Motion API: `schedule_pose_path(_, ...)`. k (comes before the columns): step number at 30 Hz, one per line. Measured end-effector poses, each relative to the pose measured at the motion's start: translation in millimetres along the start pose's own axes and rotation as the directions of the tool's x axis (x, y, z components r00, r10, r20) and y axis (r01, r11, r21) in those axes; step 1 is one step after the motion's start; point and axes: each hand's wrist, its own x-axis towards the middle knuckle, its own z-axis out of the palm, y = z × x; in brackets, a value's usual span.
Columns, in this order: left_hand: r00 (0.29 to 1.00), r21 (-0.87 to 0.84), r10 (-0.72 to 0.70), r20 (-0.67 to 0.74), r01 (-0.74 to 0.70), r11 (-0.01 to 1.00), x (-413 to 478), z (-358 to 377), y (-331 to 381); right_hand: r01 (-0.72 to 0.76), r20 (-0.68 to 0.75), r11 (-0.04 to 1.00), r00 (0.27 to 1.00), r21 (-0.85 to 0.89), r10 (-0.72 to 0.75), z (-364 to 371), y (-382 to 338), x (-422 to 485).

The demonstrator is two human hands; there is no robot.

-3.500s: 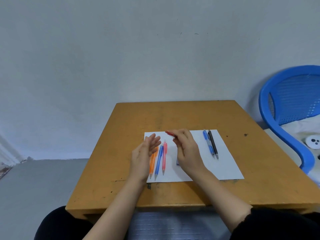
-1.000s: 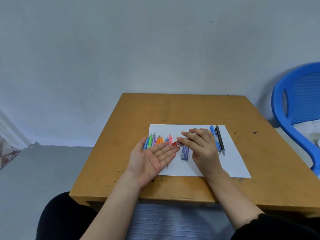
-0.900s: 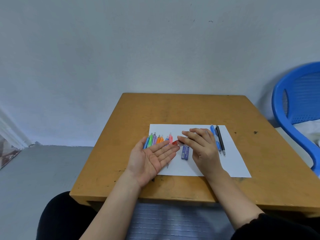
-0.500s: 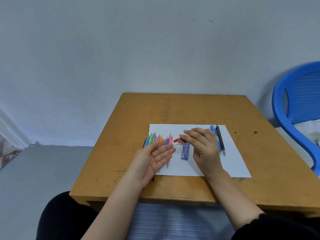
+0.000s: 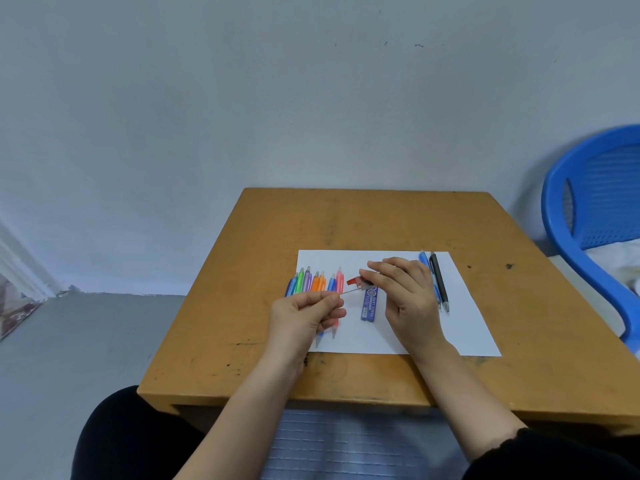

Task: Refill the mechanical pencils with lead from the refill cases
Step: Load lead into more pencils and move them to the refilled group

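Note:
My right hand (image 5: 405,296) holds a red refill case (image 5: 356,282) tilted over the white paper (image 5: 464,306). A thin lead (image 5: 349,291) runs from the case's mouth to my left hand (image 5: 304,313), which pinches its end between thumb and fingers. A blue refill case (image 5: 370,303) lies flat on the paper between my hands. A row of several coloured mechanical pencils (image 5: 313,282) lies at the paper's left, partly hidden by my left hand. A blue pencil (image 5: 426,265) and a black pencil (image 5: 439,282) lie at the right.
The paper sits on a small wooden table (image 5: 346,220) against a grey wall. A blue plastic chair (image 5: 588,216) stands at the right, close to the table's edge. Grey floor lies to the left.
My left hand turned from palm-up and open to curled, and it now pinches a lead drawn out of the red case. My right hand stayed holding the case.

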Motion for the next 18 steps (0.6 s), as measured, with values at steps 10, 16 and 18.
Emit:
schedule_pose_path(10,0.998,-0.092,0.021,-0.066,-0.027,0.995,-1.2,-7.0,6.5,-0.151,-0.056,0.986,0.986,0.068,0.155,-1.4,-0.4,-1.1)
schedule_pose_path(16,0.994,-0.107,0.059,-0.089,-0.069,0.992,0.4,-5.9,8.7,-0.193,-0.05,0.977,0.979,0.087,0.197,-0.7,0.2,-2.5)
schedule_pose_path(18,0.993,-0.11,0.062,-0.095,-0.073,0.991,0.5,-5.0,9.7,-0.207,-0.051,0.974,0.976,0.097,0.212,-1.1,-0.1,-2.5)
